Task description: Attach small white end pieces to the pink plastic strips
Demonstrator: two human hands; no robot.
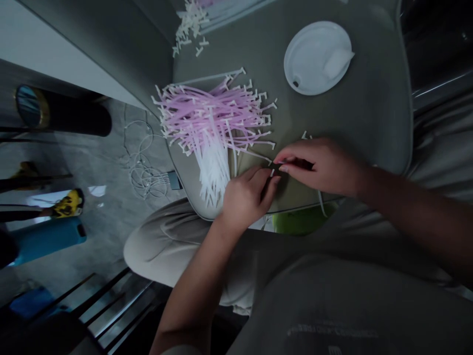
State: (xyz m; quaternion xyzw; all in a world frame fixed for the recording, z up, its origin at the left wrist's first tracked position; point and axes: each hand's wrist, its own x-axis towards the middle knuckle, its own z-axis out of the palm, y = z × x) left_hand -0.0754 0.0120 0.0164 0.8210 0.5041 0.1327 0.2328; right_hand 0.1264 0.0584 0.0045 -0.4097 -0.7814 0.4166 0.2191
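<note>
My left hand [249, 195] pinches a small white piece, like the end of a thin tube [272, 172], between thumb and fingertips. Close beside it, my right hand [321, 165] is closed in a pinch, with a narrow pinkish bit at its fingertips that is too small to name. A thin pale strand [321, 203] hangs below the right wrist over the seat edge. Left of both hands lies a heap of pink tubes with white connector ends [218, 108]. A bundle of white tubes [215, 170] lies on its near side.
Everything rests on a grey seat-like surface [373, 118]. Toward its far side are a white plate-like lid [299, 54] and loose white T-shaped connectors [190, 24]. Something green [295, 223] shows below the near edge. Tangled cables [142, 177] lie on the floor at left.
</note>
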